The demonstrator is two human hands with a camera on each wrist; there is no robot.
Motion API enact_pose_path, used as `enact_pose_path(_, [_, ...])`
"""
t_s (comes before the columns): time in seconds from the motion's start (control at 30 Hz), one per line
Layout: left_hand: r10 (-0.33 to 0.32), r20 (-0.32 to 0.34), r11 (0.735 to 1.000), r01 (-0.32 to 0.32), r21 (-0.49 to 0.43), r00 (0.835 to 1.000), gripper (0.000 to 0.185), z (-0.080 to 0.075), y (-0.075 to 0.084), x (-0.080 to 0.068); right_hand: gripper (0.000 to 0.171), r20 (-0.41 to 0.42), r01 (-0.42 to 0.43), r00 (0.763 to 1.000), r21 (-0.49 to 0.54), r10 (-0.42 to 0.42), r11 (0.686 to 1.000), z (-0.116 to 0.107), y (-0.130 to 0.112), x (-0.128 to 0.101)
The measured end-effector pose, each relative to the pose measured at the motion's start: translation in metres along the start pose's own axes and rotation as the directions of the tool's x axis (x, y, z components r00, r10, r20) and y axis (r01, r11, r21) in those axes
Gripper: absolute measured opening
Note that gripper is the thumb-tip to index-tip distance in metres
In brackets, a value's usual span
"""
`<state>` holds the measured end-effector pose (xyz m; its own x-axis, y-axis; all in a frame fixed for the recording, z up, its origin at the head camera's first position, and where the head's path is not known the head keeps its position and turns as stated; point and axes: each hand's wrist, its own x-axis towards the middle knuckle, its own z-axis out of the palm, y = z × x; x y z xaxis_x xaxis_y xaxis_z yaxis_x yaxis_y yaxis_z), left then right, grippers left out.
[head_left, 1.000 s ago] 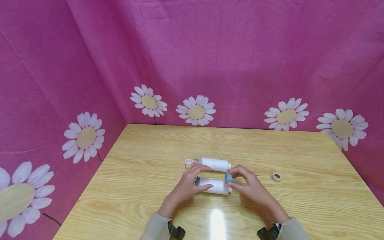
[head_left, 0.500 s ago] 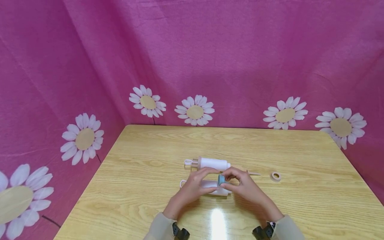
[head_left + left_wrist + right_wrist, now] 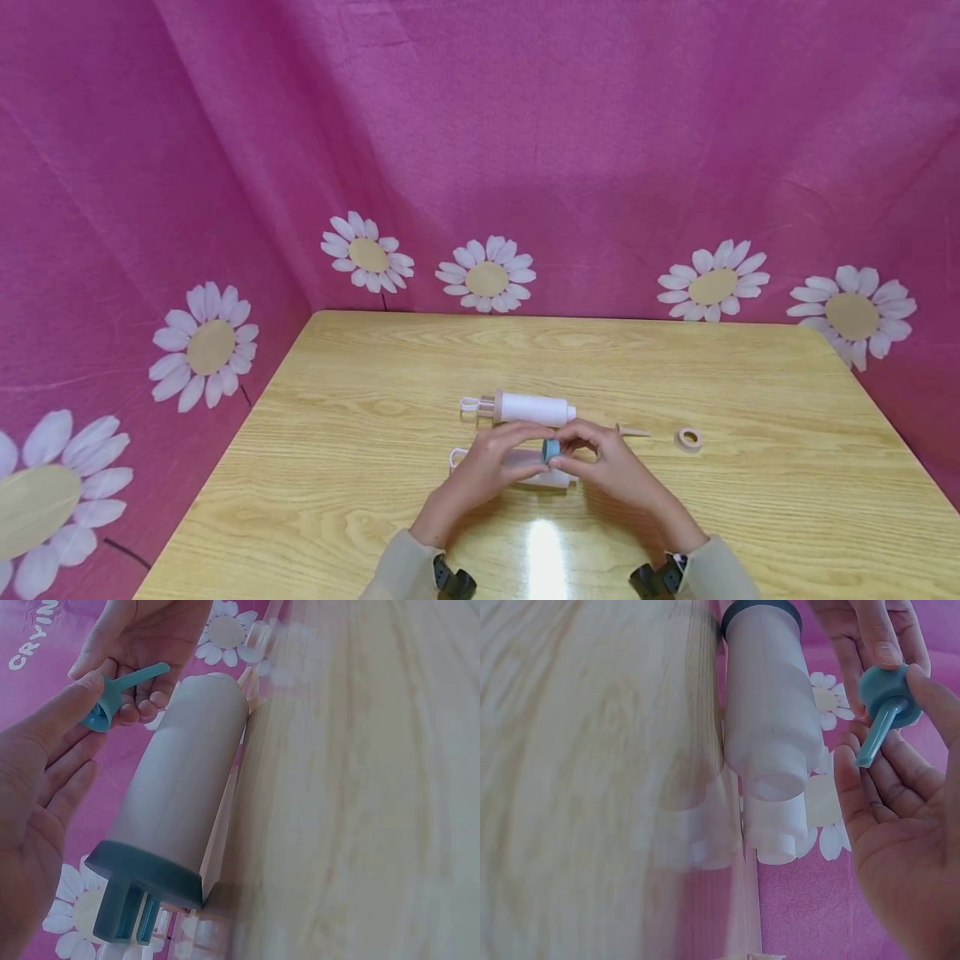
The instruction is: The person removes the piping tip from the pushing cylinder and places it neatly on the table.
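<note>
Two hands [image 3: 551, 458] on teal nozzle [image 3: 883, 705]

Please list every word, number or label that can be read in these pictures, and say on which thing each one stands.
"CRYIN": white capital letters on the pink cloth, at the top left corner of the left wrist view; the picture's edge cuts the word off.
No readable text stands on the white tube, the blue nozzle, the second tube or the tape roll.

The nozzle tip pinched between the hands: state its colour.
Teal blue, the nozzle tip shows best in the right wrist view.
</note>
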<state>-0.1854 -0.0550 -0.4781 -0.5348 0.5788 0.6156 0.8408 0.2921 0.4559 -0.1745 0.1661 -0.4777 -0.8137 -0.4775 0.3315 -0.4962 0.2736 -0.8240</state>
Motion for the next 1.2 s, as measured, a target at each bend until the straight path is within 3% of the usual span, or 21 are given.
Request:
enact_pose_path(0.17, [0.03,-0.037,1.0,-0.03,0.0,0.999,0.039,0.001,-0.002,0.0,0.015,-0.006,-0.011,1.0,0.024,0.011,1.0,-0.002,0.002,-0.001])
enact_pose_path(0.4, [-0.06,-0.053,0.998,0.059,-0.024,0.997,0.038,-0.001,0.0,-0.001,0.015,-0.044,-0.099,0.994,0.031,0.1,0.995,-0.013,0.006,-0.01])
enact_pose_path(0.63, [-0.093,-0.073,0.995,0.091,-0.034,0.993,0.039,-0.003,0.001,-0.002,0.013,0.009,-0.145,0.989,0.032,0.145,0.989,-0.016,0.009,-0.014])
enact_pose_path(0.93, [-0.135,-0.059,0.99,0.132,-0.045,0.989,0.039,-0.005,0.002,-0.002,0.009,0.023,-0.09,0.996,0.007,0.09,0.996,-0.016,0.013,-0.015])
enact_pose_path(1.2, [-0.135,-0.055,0.99,0.132,-0.052,0.989,0.036,-0.004,-0.001,-0.003,0.011,0.017,-0.047,0.999,0.038,0.046,0.998,-0.013,0.011,-0.013])
